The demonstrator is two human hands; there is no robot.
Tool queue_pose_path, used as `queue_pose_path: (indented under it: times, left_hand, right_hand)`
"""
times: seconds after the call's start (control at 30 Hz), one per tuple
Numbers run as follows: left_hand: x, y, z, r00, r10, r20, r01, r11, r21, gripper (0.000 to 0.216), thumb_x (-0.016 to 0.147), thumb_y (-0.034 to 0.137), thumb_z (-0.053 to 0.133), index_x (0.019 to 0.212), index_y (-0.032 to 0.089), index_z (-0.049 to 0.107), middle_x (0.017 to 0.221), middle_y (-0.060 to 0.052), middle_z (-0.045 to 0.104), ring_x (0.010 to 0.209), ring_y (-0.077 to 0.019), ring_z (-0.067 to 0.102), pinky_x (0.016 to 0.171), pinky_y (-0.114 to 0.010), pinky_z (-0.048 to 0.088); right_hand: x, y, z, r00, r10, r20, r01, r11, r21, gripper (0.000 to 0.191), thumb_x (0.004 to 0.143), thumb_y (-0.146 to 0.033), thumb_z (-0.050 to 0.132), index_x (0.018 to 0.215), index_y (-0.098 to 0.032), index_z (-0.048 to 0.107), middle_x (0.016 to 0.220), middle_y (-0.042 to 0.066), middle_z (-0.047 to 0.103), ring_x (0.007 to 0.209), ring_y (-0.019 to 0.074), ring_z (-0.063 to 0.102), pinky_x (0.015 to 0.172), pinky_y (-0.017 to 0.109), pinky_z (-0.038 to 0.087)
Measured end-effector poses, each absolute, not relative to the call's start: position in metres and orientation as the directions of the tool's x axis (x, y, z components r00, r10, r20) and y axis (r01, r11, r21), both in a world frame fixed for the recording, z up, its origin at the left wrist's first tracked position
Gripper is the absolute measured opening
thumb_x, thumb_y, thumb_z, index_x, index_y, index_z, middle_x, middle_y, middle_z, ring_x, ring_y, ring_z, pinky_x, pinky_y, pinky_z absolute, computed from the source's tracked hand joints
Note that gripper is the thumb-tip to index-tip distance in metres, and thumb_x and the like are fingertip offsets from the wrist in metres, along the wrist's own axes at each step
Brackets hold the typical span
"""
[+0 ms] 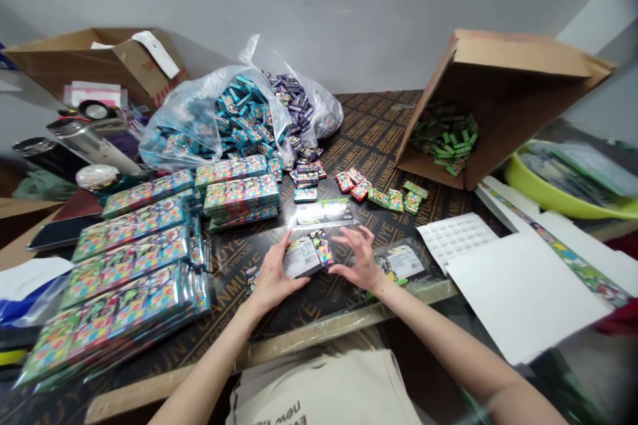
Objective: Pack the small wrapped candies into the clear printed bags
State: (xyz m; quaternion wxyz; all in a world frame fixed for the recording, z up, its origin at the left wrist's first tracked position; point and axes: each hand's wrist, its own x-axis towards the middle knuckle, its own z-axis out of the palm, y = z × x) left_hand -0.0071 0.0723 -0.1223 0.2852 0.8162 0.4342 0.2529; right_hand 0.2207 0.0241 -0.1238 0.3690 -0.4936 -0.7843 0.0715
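Note:
My left hand [273, 277] grips the left end of a clear packet [308, 254] with a white label and small colourful boxes inside, just above the dark table [349, 146]. My right hand [359, 259] hovers at the packet's right end with its fingers curved and apart, touching or nearly touching it. A second labelled packet [401, 262] lies flat just right of my right hand. Another clear packet [323, 212] lies beyond my hands.
Rows of filled colourful packs [129, 265] are stacked at left. Plastic bags of small blue boxes [219, 119] and purple boxes [299, 106] sit behind. A tipped cardboard box [503, 99] holds green boxes; loose small boxes [383, 192] lie before it. White sheets [518, 285] and a yellow basin [543, 192] are at right.

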Motion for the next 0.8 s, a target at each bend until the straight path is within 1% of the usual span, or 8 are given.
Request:
queue_pose_path:
  times: [0.1,0.17,0.27,0.37,0.5,0.6,0.67,0.8]
  left_hand:
    - [-0.004,0.075,-0.122,0.511,0.845,0.161,0.559,-0.469,0.684,0.099,0.059,0.032,0.071,0.138,0.022,0.012,0.122,-0.01,0.046,0.11,-0.0252,0.046,0.096,-0.041,0.035]
    - [-0.002,0.076,-0.125,0.538,0.83,0.147,0.573,-0.489,0.658,0.099,0.059,0.031,0.07,0.139,0.022,0.012,0.12,-0.01,0.047,0.109,-0.0257,0.046,0.095,-0.041,0.035]
    - [-0.002,0.076,-0.132,0.579,0.806,0.124,0.605,-0.527,0.597,0.098,0.058,0.029,0.07,0.139,0.022,0.015,0.122,-0.011,0.047,0.11,-0.0272,0.044,0.094,-0.042,0.034]
    - [-0.003,0.075,-0.14,0.637,0.767,0.08,0.615,-0.568,0.547,0.094,0.055,0.027,0.072,0.136,0.024,0.025,0.119,-0.01,0.05,0.109,-0.0278,0.045,0.096,-0.044,0.031]
    - [0.001,0.079,-0.138,0.592,0.802,0.081,0.612,-0.512,0.603,0.083,0.051,0.037,0.076,0.126,0.026,0.043,0.121,-0.009,0.05,0.114,-0.03,0.042,0.103,-0.051,0.019]
    - [0.014,0.082,-0.122,0.415,0.909,0.039,0.468,-0.25,0.847,0.066,0.059,0.047,0.07,0.117,0.021,0.053,0.119,-0.011,0.053,0.112,-0.0284,0.046,0.099,-0.045,0.029]
    - [0.027,0.081,-0.108,0.361,0.916,-0.174,0.236,0.09,0.968,0.055,0.069,0.053,0.059,0.11,0.015,0.057,0.108,-0.012,0.06,0.1,-0.0249,0.055,0.089,-0.039,0.041]
    - [0.052,0.068,-0.087,0.623,0.637,-0.453,-0.175,0.679,0.713,0.046,0.077,0.052,0.051,0.097,0.012,0.061,0.091,-0.011,0.065,0.08,-0.0179,0.062,0.075,-0.032,0.048]
  right_hand:
    - [0.219,0.029,-0.119,-0.329,0.838,0.436,0.712,0.523,-0.469,0.053,0.085,-0.045,0.043,0.132,-0.026,0.031,0.121,0.006,0.054,0.115,0.0224,0.046,0.105,0.047,0.009]
    - [0.232,0.053,-0.113,-0.209,0.87,0.446,0.793,0.418,-0.443,0.049,0.085,-0.043,0.044,0.13,-0.026,0.035,0.126,0.006,0.05,0.118,0.0228,0.042,0.104,0.046,0.011]
    - [0.272,0.109,-0.107,0.142,0.88,0.454,0.923,0.047,-0.381,0.075,0.072,-0.049,0.058,0.135,-0.022,0.028,0.136,0.014,0.036,0.127,0.0315,0.025,0.1,0.051,0.012]
    - [0.315,0.156,-0.104,0.245,0.924,0.293,0.942,-0.155,-0.297,0.092,0.058,-0.047,0.069,0.135,-0.021,0.027,0.133,0.018,0.038,0.125,0.0387,0.025,0.095,0.058,0.013]
    - [0.325,0.161,-0.1,0.175,0.965,0.197,0.856,-0.051,-0.514,0.076,0.06,-0.037,0.068,0.128,-0.022,0.038,0.113,0.012,0.056,0.107,0.0311,0.047,0.094,0.054,0.024]
    - [0.296,0.128,-0.096,-0.019,0.993,0.115,0.432,0.112,-0.895,0.059,0.069,-0.041,0.06,0.123,-0.024,0.042,0.109,0.008,0.057,0.097,0.0233,0.055,0.084,0.042,0.041]
    - [0.271,0.098,-0.094,-0.167,0.983,0.08,0.085,0.095,-0.992,0.063,0.069,-0.041,0.062,0.126,-0.026,0.038,0.109,0.006,0.056,0.097,0.0207,0.055,0.082,0.037,0.044]
    - [0.229,0.047,-0.096,-0.183,0.972,0.148,-0.219,0.107,-0.97,0.107,0.052,-0.037,0.079,0.136,-0.035,0.013,0.119,0.005,0.047,0.106,0.0205,0.051,0.087,0.035,0.044]
